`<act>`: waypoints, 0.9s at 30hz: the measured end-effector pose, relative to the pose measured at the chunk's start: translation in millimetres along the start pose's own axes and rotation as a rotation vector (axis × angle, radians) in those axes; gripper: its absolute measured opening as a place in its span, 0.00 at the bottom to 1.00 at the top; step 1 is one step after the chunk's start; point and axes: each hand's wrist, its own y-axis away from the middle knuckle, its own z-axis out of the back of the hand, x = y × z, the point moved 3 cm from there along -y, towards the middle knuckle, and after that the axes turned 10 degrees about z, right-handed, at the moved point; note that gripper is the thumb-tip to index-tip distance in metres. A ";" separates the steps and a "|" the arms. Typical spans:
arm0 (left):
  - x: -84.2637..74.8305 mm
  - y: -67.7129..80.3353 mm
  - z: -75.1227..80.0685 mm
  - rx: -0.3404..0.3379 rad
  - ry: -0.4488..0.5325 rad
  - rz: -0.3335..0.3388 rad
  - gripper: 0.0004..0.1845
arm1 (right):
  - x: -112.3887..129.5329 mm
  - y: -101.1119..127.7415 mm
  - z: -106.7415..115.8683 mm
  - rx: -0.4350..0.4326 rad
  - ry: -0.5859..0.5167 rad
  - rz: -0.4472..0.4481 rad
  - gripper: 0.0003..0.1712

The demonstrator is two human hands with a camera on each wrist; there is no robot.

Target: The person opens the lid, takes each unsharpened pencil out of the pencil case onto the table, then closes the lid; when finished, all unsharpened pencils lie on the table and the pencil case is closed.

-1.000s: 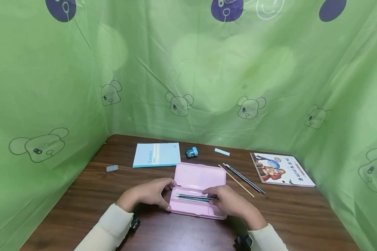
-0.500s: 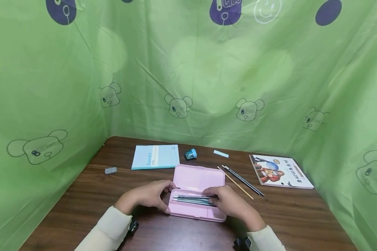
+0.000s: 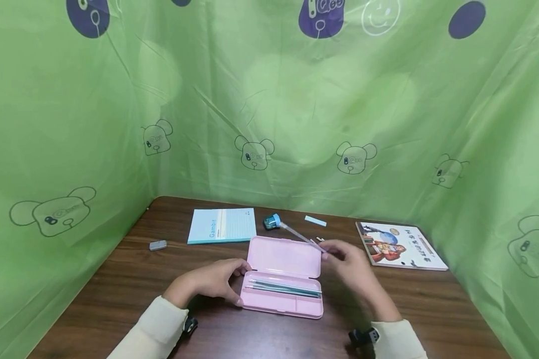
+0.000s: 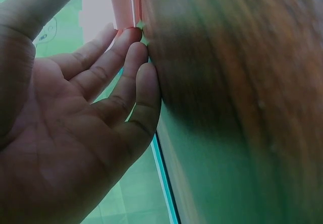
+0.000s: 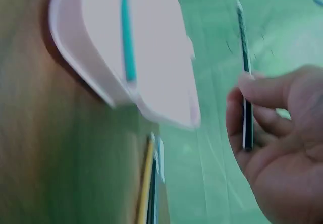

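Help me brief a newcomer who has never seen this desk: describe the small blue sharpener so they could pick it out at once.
Start at the open pink pencil case in the middle of the brown table. Look just beyond its raised lid, toward the green curtain, between the light-blue notebook and the pale eraser strip. The sharpener is the only small, chunky blue object there; its neighbours are flat.

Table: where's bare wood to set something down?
Free: the front left corner of the table, between the eraser and left hand; front right, below the picture book. Crowded: back strip from notebook and sharpener to the pencil case.
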 end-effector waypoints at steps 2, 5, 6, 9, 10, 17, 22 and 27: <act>-1.5 -0.1 0.2 0.002 -0.003 0.004 0.40 | -15.2 0.0 13.9 -0.071 0.075 -0.036 0.15; -2.7 0.1 0.2 0.004 0.006 0.003 0.40 | -38.3 2.5 27.3 -0.111 0.231 -0.062 0.12; -2.4 0.1 -0.1 0.003 0.008 0.000 0.40 | -45.9 3.5 29.4 -0.110 0.273 -0.072 0.11; -1.3 0.2 -0.8 0.006 0.014 0.000 0.40 | -65.3 6.7 30.6 -0.072 0.317 -0.114 0.10; -0.9 0.1 -0.8 0.007 0.017 0.001 0.39 | -70.1 7.3 30.0 -0.057 0.318 -0.125 0.09; 2.9 -0.6 -1.8 0.007 0.012 -0.013 0.40 | -82.5 9.4 23.0 -0.007 0.302 -0.142 0.08; 2.3 -1.9 -0.9 0.015 0.023 0.000 0.40 | -83.2 8.8 21.6 0.005 0.305 -0.136 0.08; 0.4 -0.6 0.0 0.011 0.025 0.005 0.40 | -83.0 7.0 22.0 0.007 0.319 -0.133 0.08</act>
